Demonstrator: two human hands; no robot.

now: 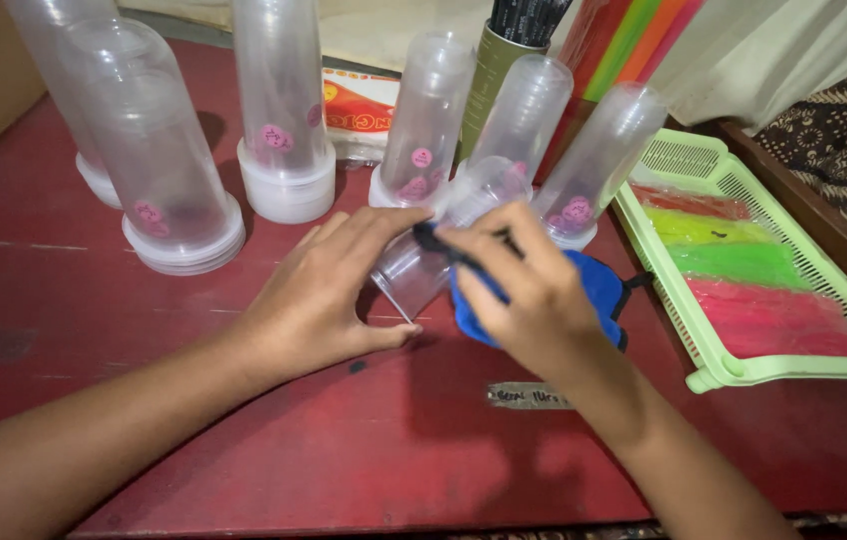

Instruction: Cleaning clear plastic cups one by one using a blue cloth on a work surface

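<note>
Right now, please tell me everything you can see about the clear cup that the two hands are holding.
The clear cup looks like thin see-through plastic, smooth, tall and narrow. It lies tilted on its side, its open rim low near the red table and facing the camera, its closed end pointing up and away. The left hand cups it from the left, fingers over the top. The right hand presses a black marker against its upper wall. A blue thing lies just behind it.

a clear plastic cup [424, 262] lies tilted on its side at the frame's centre; a blue tape dispenser [599, 292] sits just right of it.
</note>
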